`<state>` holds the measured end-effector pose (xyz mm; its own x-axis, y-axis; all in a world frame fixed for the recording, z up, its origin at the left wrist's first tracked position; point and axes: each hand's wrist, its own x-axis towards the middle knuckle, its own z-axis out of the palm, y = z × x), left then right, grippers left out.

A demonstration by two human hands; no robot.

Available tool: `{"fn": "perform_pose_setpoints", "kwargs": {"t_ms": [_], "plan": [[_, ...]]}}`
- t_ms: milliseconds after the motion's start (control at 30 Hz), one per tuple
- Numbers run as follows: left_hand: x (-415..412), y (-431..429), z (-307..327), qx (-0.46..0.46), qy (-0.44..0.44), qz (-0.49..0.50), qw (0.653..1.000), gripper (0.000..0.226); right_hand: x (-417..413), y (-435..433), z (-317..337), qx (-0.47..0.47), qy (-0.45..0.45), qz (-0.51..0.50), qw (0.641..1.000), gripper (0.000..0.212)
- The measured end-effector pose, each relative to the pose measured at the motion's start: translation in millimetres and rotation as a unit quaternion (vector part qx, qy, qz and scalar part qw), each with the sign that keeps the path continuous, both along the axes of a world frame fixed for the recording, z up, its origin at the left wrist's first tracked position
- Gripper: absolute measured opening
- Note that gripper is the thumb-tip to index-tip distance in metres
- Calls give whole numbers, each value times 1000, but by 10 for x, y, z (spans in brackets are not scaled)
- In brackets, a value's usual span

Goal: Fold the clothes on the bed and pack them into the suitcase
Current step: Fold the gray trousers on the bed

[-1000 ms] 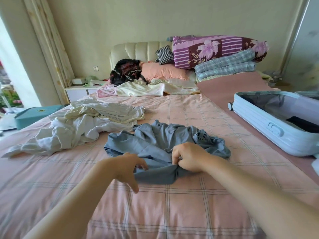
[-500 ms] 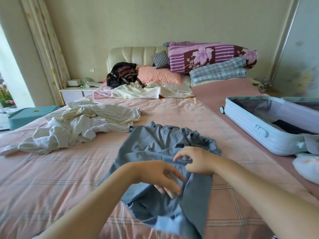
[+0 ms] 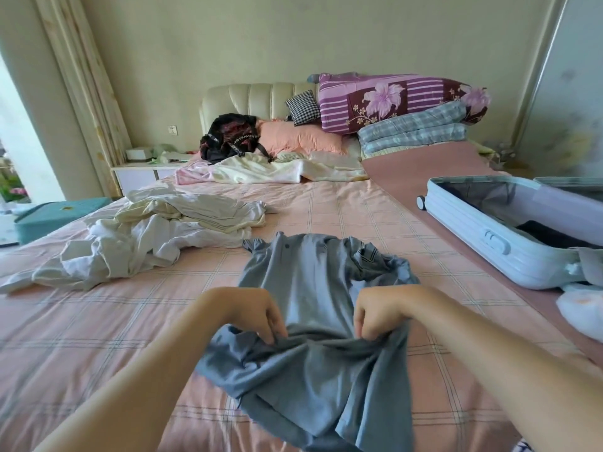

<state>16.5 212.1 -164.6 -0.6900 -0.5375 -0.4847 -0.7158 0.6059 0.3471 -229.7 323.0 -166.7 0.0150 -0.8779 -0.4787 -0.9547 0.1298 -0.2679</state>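
Observation:
A blue-grey polo shirt [image 3: 306, 282] lies lengthwise on the pink checked bed [image 3: 98, 327], its collar pointing away from me. My left hand [image 3: 251, 311] and my right hand [image 3: 381, 311] each pinch a bunch of its fabric near the middle, a hand's width apart. The lower half of the shirt is lifted and hangs toward me in folds. A pile of white and cream clothes [image 3: 156, 239] lies crumpled to the left. The light blue suitcase [image 3: 483, 236] lies open on the right side of the bed, with something dark inside.
Pillows and folded quilts [image 3: 401, 106] are stacked at the headboard, beside a black bag [image 3: 231, 137] and a rumpled cream blanket [image 3: 270, 169]. A white nightstand [image 3: 143, 171] and a teal box [image 3: 55, 216] stand left of the bed. A white item [image 3: 580, 308] lies near the suitcase.
Both hands pulled the shirt toward me and stretched it lengthwise. They moved apart along the fabric and now hold it up by two bunches.

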Motion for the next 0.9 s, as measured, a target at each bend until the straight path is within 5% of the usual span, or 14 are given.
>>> {"fn": "perform_pose_setpoints", "kwargs": {"t_ms": [100,167,267,333,433,533,667,767,900], "plan": [[-9,104,169,189,-48,3,981,28,-25,-10,170,88,-86,5,992,27],[-93,49,204,201,-12,15,979,26,-55,-116,211,-5,-142,-27,989,32],[-334,-188,115,56,147,64,985,11,-154,-410,184,-270,-142,-124,944,32],[-519,-408,24,-55,213,127,967,15,-282,-632,95,-355,-71,-154,919,31],[-776,-690,-83,-201,230,147,941,29,-501,-906,-110,-338,43,-171,924,35],[-985,-940,-161,-251,207,107,940,46,-654,-1054,-295,-280,124,-177,935,35],[-1182,-1171,-207,-280,125,111,945,63,-786,-1086,-363,-345,99,-186,915,15],[-1205,-1266,-234,-310,107,115,938,53,-939,-1017,-294,-418,45,-190,887,15],[-1198,-1230,-168,-308,289,134,896,16,-1113,-870,-240,-372,221,-136,891,25]]}}
